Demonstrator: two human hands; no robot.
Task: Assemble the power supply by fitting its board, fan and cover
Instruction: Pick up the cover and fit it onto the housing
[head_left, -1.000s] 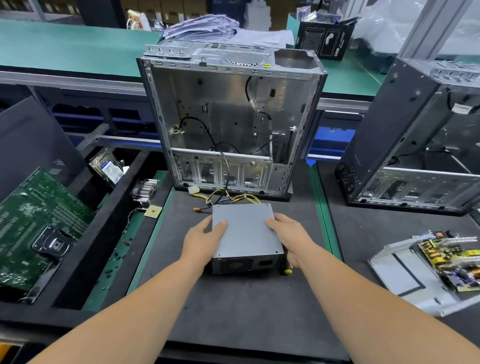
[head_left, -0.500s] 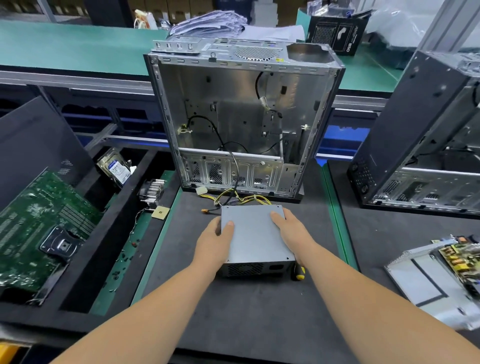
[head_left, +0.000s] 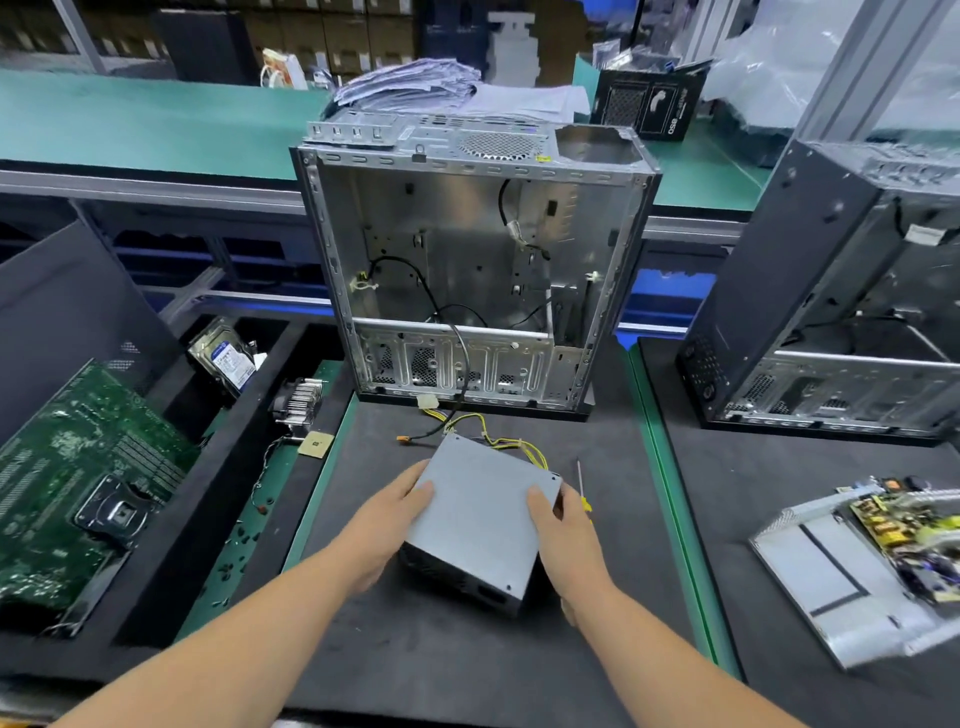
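Both hands grip the grey power supply (head_left: 480, 519) over the middle of the black mat (head_left: 467, 665). The box is turned at an angle, its near corner pointing toward the mat's front edge. The left hand (head_left: 387, 525) is closed on the box's left side, thumb lying on the top cover and fingers wrapped down out of sight. The right hand (head_left: 563, 535) clasps the right side the same way, thumb on top near the far right corner.

From the box's far end a bundle of yellow and black cables (head_left: 498, 441) trails toward the mat's rear edge, where an open silver computer case (head_left: 467, 270) stands upright (its side panel off, interior facing the camera). A screwdriver (head_left: 582, 486) with a yellow handle lies just beside the right hand, partly hidden by it.

Left of the mat, a black foam tray (head_left: 249, 467) holds a green motherboard (head_left: 78, 483), a hard drive (head_left: 226, 358) and a heatsink (head_left: 301, 402). On the mat to the right sit 1 dark case (head_left: 810, 291) and, toward the front right corner, an opened power supply shell (head_left: 831, 582) showing its circuit board (head_left: 904, 525).
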